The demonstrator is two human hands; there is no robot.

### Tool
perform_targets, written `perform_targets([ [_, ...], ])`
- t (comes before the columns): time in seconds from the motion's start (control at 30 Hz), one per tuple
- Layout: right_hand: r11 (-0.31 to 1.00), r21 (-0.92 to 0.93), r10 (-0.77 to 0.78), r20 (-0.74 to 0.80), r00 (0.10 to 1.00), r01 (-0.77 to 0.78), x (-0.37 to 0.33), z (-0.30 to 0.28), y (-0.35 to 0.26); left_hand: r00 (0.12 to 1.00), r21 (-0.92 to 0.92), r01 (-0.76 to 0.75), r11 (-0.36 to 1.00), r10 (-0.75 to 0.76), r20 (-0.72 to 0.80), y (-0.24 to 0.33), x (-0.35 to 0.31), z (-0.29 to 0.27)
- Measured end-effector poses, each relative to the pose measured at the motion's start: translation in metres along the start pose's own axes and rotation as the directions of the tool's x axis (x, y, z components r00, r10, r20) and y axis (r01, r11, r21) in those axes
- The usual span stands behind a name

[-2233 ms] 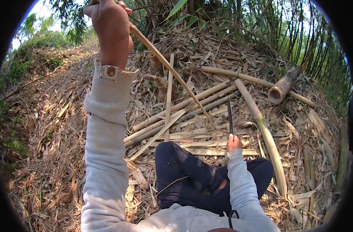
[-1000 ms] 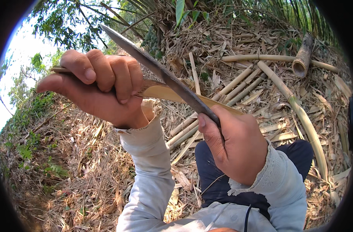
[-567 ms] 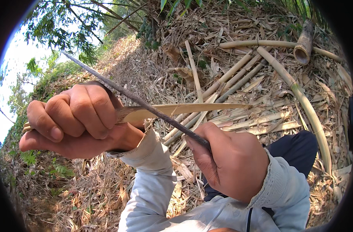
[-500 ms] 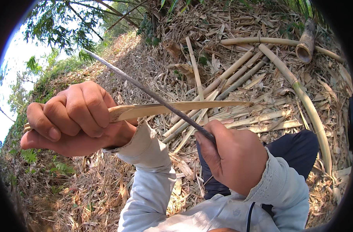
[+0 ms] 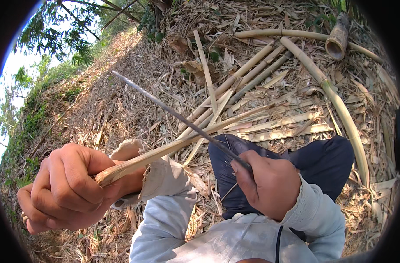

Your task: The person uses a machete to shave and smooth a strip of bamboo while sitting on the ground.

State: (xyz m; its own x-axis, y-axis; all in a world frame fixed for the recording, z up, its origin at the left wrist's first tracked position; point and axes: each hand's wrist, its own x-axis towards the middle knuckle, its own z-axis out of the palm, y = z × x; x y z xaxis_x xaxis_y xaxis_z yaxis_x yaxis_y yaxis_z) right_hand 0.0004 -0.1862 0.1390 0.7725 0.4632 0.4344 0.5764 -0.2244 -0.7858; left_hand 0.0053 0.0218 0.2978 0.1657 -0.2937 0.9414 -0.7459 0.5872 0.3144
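One long bamboo strip (image 5: 165,150) is gripped in the left hand (image 5: 64,188) in front of the body, and a knife (image 5: 178,116) is gripped in the right hand (image 5: 272,186), its blade crossing the strip in view. Some flat strips (image 5: 292,132) on the ground look already split, but round poles (image 5: 344,111) are left whole; whether the held strip is finished cannot be told.

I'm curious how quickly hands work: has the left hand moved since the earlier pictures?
Yes. Judged against the hollow bamboo tube, the left hand is now lower in the view.
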Motion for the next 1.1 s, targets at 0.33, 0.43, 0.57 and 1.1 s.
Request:
perform_targets([
  [0.33,0.997,0.028,0.072,-0.063,0.995,-0.071,-0.020,0.031,0.043,0.990,-0.145,-0.119,0.982,0.129,0.059,0.002,-0.022,0.018],
  [0.43,0.998,0.052,-0.039,-0.031,0.999,0.041,-0.025,0.020,0.037,0.989,-0.069,-0.149,0.986,0.150,0.009,-0.006,-0.029,0.024],
  [0.57,0.993,-0.089,0.075,-0.088,0.993,-0.083,-0.032,0.028,0.073,0.991,-0.079,-0.127,0.989,0.130,0.026,0.003,-0.026,0.026],
  [1.1,0.929,-0.069,0.355,-0.105,0.929,-0.363,-0.040,0.046,0.139,0.989,-0.091,-0.145,0.985,0.140,-0.055,0.000,-0.033,0.027],
])
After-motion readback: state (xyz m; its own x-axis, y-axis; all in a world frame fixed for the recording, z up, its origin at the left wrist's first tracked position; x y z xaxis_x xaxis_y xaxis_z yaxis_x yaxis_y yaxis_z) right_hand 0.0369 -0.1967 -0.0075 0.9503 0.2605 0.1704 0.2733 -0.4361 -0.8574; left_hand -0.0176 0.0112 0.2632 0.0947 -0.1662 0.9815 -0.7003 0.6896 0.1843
